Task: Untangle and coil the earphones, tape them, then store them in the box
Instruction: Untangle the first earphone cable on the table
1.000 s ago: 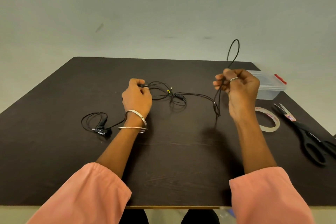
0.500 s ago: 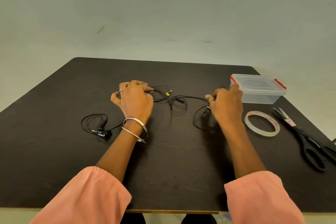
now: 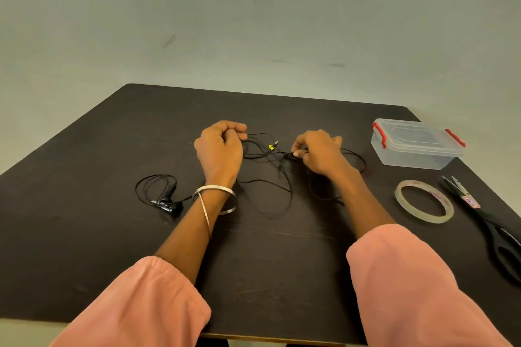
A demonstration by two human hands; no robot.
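Note:
Black earphones (image 3: 265, 155) lie tangled across the middle of the dark table (image 3: 84, 234), with a small yellow-marked plug between my hands. The earbuds and a small coil (image 3: 162, 196) rest to the left of my left wrist. My left hand (image 3: 221, 151) is closed on the cable at the tangle's left end. My right hand (image 3: 318, 153) pinches a knot of cable at the tangle's right side, and more loops trail under and behind it. A clear lidded box with red clips (image 3: 417, 145) stands at the right. A roll of clear tape (image 3: 424, 201) lies in front of it.
Black scissors (image 3: 490, 225) lie along the table's right edge, beside the tape. A plain pale wall rises behind the table. Pink sleeves cover both forearms near the front edge.
My right hand came down from holding a raised loop and moved left to the middle of the tangle. My left hand stayed on the cable's left end.

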